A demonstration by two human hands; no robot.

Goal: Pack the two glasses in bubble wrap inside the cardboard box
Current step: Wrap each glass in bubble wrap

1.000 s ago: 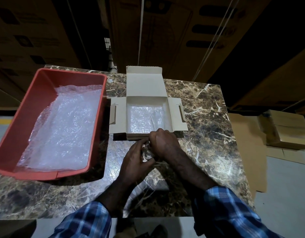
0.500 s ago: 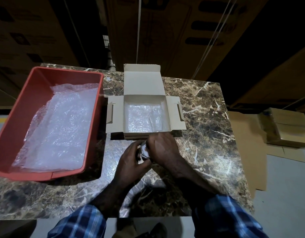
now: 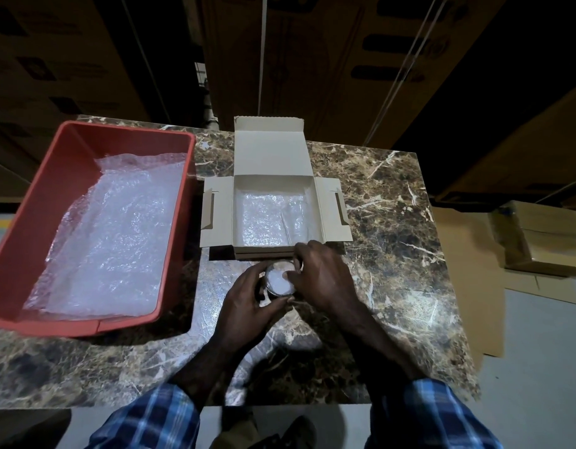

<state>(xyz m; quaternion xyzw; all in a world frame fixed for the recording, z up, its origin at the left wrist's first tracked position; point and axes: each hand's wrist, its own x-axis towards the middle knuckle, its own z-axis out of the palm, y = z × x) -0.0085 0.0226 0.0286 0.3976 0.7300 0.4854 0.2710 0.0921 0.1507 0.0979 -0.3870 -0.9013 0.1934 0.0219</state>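
Two hands meet on a brown marble table [image 3: 393, 254], just in front of a small cardboard box [image 3: 273, 157]. Between them stands a glass [image 3: 279, 280], seen from above, with white bubble wrap stuffed inside it. The left hand [image 3: 247, 306] curls around the left side of the glass and holds it. The right hand [image 3: 322, 277] curls around the right side, and its thumb is at the rim, touching the wrap in the glass. The glass sits on the table, very near the front wall of the box but not in it. The box is open (its lid leans back and its two side flaps stick out flat). A sheet of bubble wrap [image 3: 270, 218] lies on the floor of the box. I can only see one glass. To the left is a big red bin [image 3: 37, 202] with more bubble wrap [image 3: 118, 234] spread inside. Both arms wear blue checked sleeves [image 3: 157, 419]. On the floor to the right lie flat cardboard pieces [image 3: 468, 286] and another brown box [image 3: 539, 238].
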